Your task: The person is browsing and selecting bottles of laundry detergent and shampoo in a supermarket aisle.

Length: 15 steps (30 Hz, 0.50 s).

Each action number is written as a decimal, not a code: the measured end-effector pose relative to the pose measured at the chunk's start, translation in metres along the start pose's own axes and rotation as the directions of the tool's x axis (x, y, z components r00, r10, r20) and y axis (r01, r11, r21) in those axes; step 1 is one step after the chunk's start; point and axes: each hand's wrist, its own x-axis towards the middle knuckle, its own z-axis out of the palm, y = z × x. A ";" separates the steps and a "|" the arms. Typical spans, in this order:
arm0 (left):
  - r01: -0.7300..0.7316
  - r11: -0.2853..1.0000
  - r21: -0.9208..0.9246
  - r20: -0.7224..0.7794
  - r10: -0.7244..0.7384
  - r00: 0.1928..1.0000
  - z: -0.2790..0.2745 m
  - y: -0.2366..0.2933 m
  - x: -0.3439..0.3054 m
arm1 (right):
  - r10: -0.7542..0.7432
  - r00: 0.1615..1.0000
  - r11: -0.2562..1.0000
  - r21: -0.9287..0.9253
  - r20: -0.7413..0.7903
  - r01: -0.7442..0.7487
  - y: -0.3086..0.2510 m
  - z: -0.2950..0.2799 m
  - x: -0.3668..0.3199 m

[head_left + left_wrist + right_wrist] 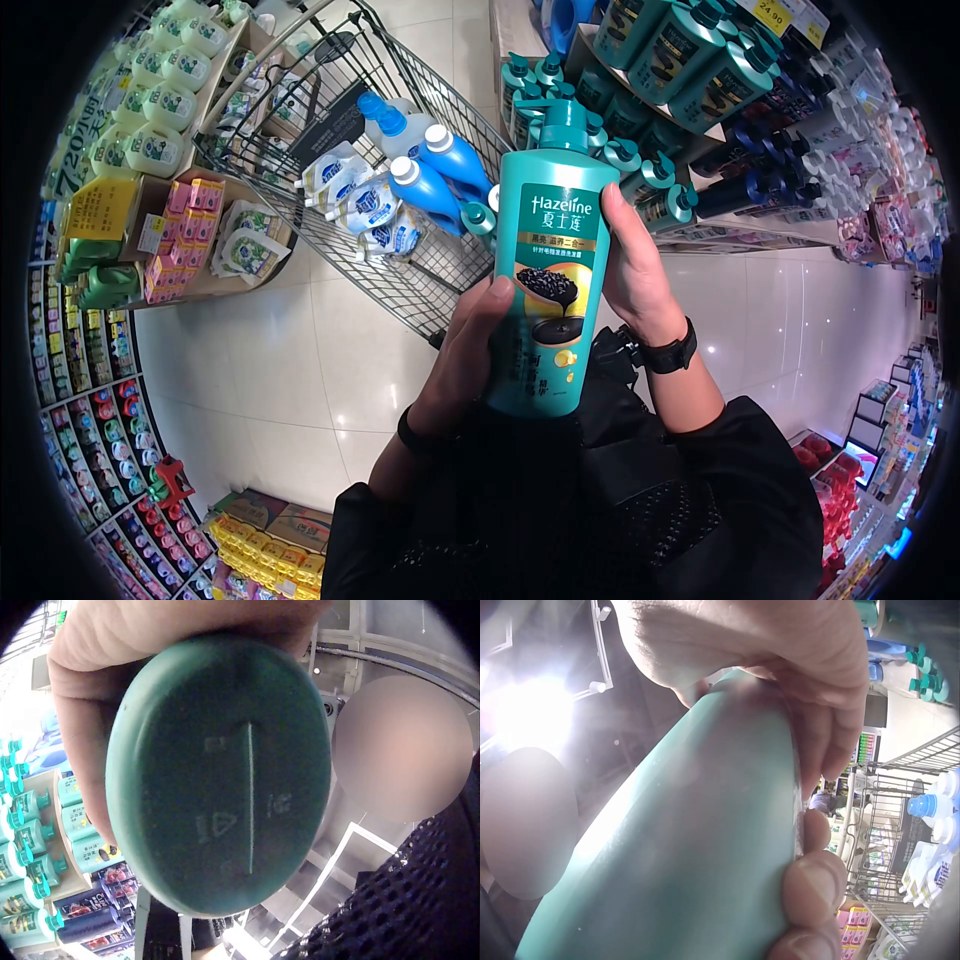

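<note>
A large teal Hazeline shampoo bottle [560, 210] with a pump top is held upright before the body, its printed front facing the head camera. My left hand [464, 345] grips its lower left side, thumb lying on the front. Higher up on the right side, my right hand [637, 272] holds the bottle near the shoulder, thumb along the edge. The left wrist view looks straight at the bottle's oval base [217, 780]. In the right wrist view, fingers [814, 889] of the left hand wrap the bottle's edge.
A wire shopping cart [345, 240] ahead holds blue bottles [430, 190] and white refill pouches [370, 205]. Shelves of teal pump bottles [690, 60] stand right of it. At left is a display of pale jugs [155, 148] and pink boxes [185, 240]. Yellow packs [265, 550] sit lower left.
</note>
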 end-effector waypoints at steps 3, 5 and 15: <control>-0.021 1.000 0.007 0.043 0.021 0.999 -0.001 0.005 -0.002 | 0.000 1.000 1.000 0.014 0.012 0.000 0.000 0.000 -0.001; -0.046 0.997 0.064 0.066 0.042 0.997 -0.001 0.005 -0.002 | -0.005 1.000 1.000 0.030 0.024 0.004 0.004 -0.004 -0.003; 0.378 0.828 -0.415 0.433 -0.185 0.882 -0.022 -0.017 0.001 | -0.025 0.923 0.954 0.286 0.384 -0.094 0.017 -0.008 0.005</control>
